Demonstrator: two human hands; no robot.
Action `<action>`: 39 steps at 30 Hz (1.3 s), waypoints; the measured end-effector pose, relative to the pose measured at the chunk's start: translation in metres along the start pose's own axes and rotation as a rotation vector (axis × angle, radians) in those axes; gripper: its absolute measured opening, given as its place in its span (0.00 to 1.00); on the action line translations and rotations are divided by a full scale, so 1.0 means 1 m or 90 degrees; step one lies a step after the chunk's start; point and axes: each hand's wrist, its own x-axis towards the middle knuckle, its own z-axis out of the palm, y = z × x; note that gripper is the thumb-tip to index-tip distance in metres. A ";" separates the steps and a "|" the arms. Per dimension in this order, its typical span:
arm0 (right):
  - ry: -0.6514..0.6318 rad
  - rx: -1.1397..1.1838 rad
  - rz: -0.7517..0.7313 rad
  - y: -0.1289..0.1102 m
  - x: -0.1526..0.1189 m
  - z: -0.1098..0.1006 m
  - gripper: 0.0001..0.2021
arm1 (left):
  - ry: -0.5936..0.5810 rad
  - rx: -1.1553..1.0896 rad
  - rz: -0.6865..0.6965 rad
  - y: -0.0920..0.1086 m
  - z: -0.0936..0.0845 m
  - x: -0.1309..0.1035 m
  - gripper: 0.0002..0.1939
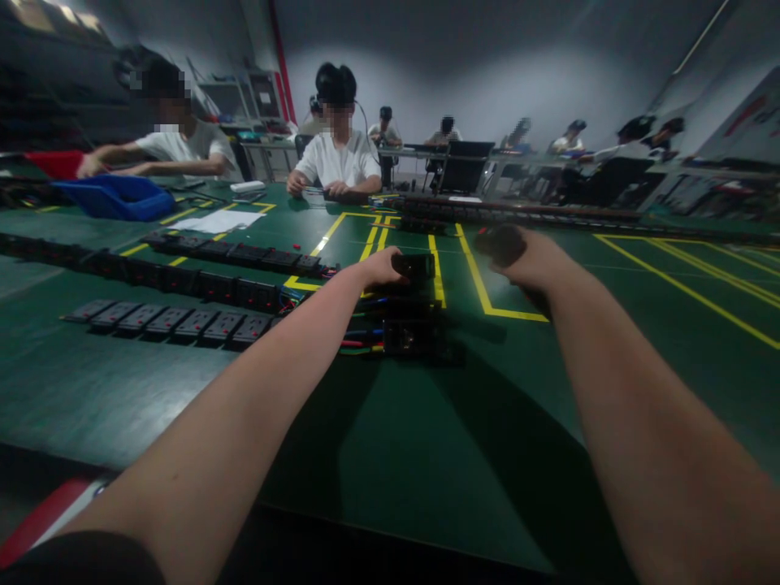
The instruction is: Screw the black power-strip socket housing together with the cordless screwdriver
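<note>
- The table (pixel 122 390) has a green, smooth surface; it shines softly where light falls.
- The yellow lines (pixel 484 280) on it look like thin plastic tape.
- The socket strip (pixel 174 321) seems to be of hard black plastic, rather matt.
- The socket block (pixel 407 337) is also plastic, but glossier, with small bright reflections.
- The black piece in the left hand (pixel 383 266) looks like plastic; its finish is hard to see.
- The blue bin (pixel 115 199) is of smooth plastic.
- The white sheets (pixel 223 221) are paper.
- The co-worker's shirt (pixel 341 158) is soft, matt cloth.
</note>
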 end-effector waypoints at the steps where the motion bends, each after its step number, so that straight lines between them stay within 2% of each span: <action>1: -0.012 -0.030 0.011 0.002 0.001 0.007 0.30 | 0.007 -0.001 0.014 0.002 -0.002 -0.002 0.36; 3: -0.048 -0.081 0.026 0.002 -0.001 0.017 0.32 | 0.023 -0.009 0.046 0.005 -0.007 -0.005 0.35; 8: -0.136 -0.189 -0.005 -0.004 -0.009 0.032 0.36 | 0.072 0.006 0.094 0.016 -0.018 -0.017 0.33; 14: -0.200 -0.273 -0.041 -0.014 -0.013 0.052 0.48 | 0.056 0.067 0.174 0.029 -0.014 -0.027 0.31; 20: -0.199 -0.285 -0.055 -0.011 -0.013 0.066 0.46 | 0.004 0.103 0.196 0.034 -0.010 -0.026 0.32; 23: -0.184 -0.292 -0.047 -0.011 -0.015 0.068 0.47 | -0.018 0.115 0.177 0.030 -0.007 -0.020 0.35; 29: -0.146 -0.289 -0.017 -0.012 -0.021 0.071 0.41 | -0.048 0.127 0.179 0.018 -0.001 -0.009 0.38; 33: -0.135 -0.293 -0.002 -0.010 -0.022 0.073 0.36 | -0.066 0.132 0.164 0.018 0.001 -0.010 0.38; 39: -0.126 -0.296 -0.002 -0.006 -0.023 0.074 0.37 | -0.079 0.149 0.141 0.025 -0.001 -0.015 0.40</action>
